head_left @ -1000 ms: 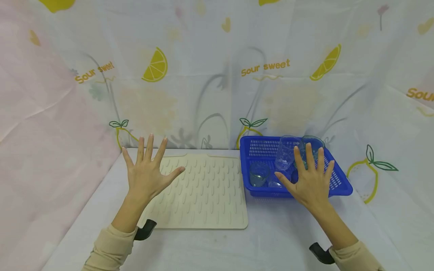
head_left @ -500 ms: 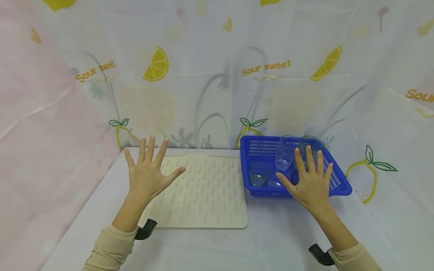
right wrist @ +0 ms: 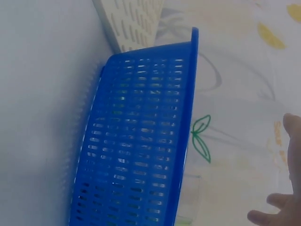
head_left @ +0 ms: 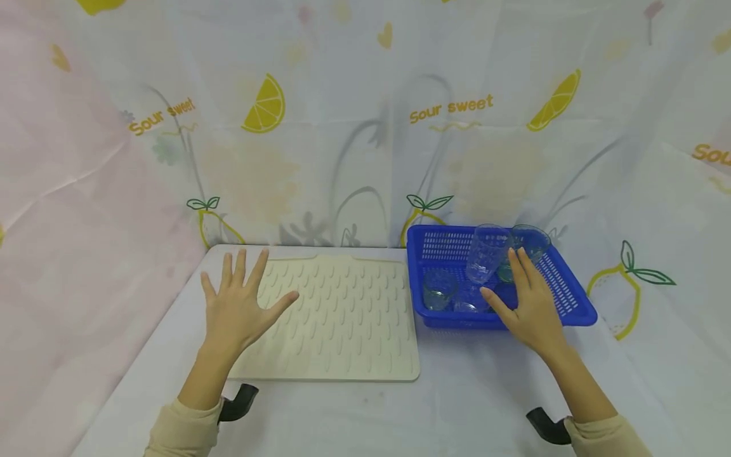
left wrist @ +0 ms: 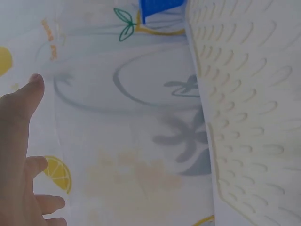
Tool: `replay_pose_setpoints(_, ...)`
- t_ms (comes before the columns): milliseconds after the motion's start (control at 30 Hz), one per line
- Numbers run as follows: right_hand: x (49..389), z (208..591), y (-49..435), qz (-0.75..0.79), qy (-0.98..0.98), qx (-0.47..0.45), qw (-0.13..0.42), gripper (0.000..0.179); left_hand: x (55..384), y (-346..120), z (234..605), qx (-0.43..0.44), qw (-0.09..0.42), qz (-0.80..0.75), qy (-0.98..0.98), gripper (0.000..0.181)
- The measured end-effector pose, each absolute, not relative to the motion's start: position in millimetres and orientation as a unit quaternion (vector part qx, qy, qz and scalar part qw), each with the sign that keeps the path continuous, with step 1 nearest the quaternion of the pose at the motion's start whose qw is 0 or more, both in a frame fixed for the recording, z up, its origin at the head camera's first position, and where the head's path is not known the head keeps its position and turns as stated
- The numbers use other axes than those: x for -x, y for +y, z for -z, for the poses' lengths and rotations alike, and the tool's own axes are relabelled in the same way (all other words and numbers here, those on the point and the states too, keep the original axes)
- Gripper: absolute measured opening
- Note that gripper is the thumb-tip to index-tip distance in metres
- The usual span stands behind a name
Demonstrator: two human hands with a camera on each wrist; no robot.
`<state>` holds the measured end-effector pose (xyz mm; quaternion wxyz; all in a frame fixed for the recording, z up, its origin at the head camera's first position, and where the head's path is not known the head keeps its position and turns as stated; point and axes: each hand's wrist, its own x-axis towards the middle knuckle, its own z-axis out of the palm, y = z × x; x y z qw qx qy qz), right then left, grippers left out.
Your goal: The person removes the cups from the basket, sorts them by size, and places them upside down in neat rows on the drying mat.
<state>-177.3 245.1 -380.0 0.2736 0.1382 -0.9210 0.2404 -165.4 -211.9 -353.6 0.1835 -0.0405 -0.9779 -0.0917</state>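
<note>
My left hand (head_left: 237,314), fingers spread, hovers over the left part of a cream ridged drying mat (head_left: 342,324) and holds nothing. My right hand (head_left: 533,311) hangs above the front right of a blue plastic basket (head_left: 457,322), thumb apart from the fingers, with nothing in its grasp. Inside the basket, a tall clear glass (head_left: 484,254) leans near the back. A greenish glass (head_left: 531,238) stands behind my right fingertips, partly hidden by them. A short glass (head_left: 438,291) sits at the front left, with another clear glass (head_left: 471,301) beside it.
A white cloth covers the table (head_left: 365,419). Behind it hangs a pale curtain (head_left: 342,158) printed with lemons. The basket stands just right of the mat, its slotted side wall (right wrist: 131,136) filling much of the right wrist view.
My left hand has shifted slightly left and down. My right hand has turned and moved a little right, its fingers drawn closer together. The head view has tilted slightly down.
</note>
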Motion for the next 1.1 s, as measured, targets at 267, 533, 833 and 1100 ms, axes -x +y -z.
replay_pose_setpoints(267, 176, 379, 255, -0.289, -0.929, -0.118, 0.197, 0.082, 152, -238, 372, 0.025, 0.181, 0.149, -0.972, 0.092)
replay_pose_setpoints(533, 181, 386, 266, -0.316, -0.927, -0.105, 0.171, 0.080, 143, -258, 393, 0.021, 0.165, 0.245, -0.955, 0.090)
replay_pose_setpoints(833, 190, 396, 284, -0.303, -0.937, -0.081, 0.153, 0.072, 141, -277, 428, 0.038, 0.202, 0.317, -0.926, 0.079)
replay_pose_setpoints(1100, 209, 396, 301, -0.245, -0.966, -0.080, 0.019, 0.079, 142, -265, 433, 0.066, 0.233, 0.389, -0.889, 0.067)
